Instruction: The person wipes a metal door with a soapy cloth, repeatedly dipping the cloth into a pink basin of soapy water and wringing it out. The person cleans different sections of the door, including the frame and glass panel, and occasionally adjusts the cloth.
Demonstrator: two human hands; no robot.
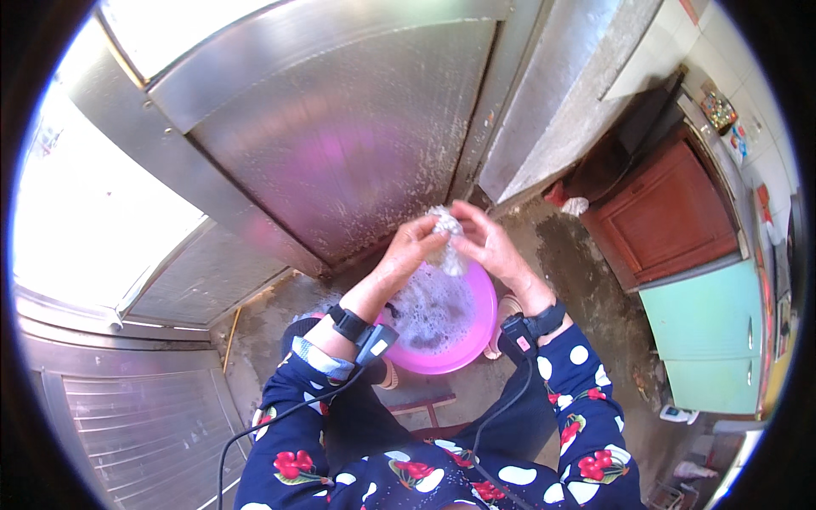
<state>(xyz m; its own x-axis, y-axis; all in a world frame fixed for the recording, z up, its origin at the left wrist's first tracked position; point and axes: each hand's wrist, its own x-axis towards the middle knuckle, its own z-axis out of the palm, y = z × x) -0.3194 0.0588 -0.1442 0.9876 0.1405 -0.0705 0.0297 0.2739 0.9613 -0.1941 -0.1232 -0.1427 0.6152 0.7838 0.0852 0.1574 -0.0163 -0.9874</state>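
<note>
A wet, crumpled whitish cloth (451,258) is bunched between my two hands, above the far rim of a pink plastic basin (488,306). My left hand (411,245) grips it from the left with thumb and fingers. From the right, my right hand (484,239) pinches it, partly blurred. Sudsy grey water (433,312) with foam and bubbles fills the basin. Something dark (392,310) shows at the left of the suds; what it is I cannot tell. The basin stands on the floor between my feet.
Metal door panels (344,153) rise just beyond the basin. A wet concrete floor (586,319) lies around it. To the right stand a reddish-brown cabinet door (669,210) and mint-green cabinet doors (701,338). Black cables (274,421) trail from the devices strapped to both wrists.
</note>
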